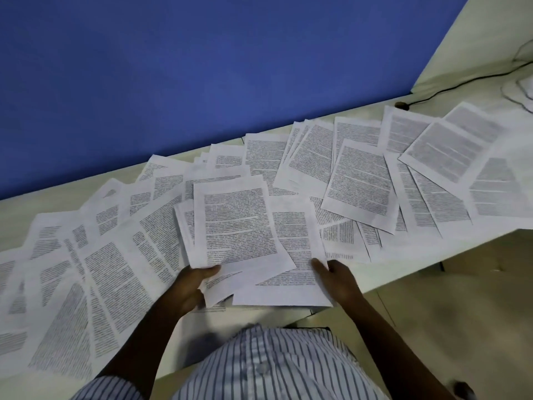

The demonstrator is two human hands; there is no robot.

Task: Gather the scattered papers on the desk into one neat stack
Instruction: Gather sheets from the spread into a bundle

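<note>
Many printed white papers lie scattered and overlapping across the pale desk [26,209], from the near left [95,284] to the far right [450,151]. In the middle, my left hand [191,287] grips the bottom edge of a small bunch of sheets [236,223], thumb on top, lifted slightly above the others. My right hand [337,278] rests on the lower right corner of another sheet [291,269] at the desk's front edge, fingers pinching its side. Both hands are close together, near my body.
A blue partition [202,67] runs along the back of the desk. A black cable [461,85] and its plug [401,105] lie at the far right on a side desk [467,47]. The floor [461,298] shows beyond the desk's right front edge.
</note>
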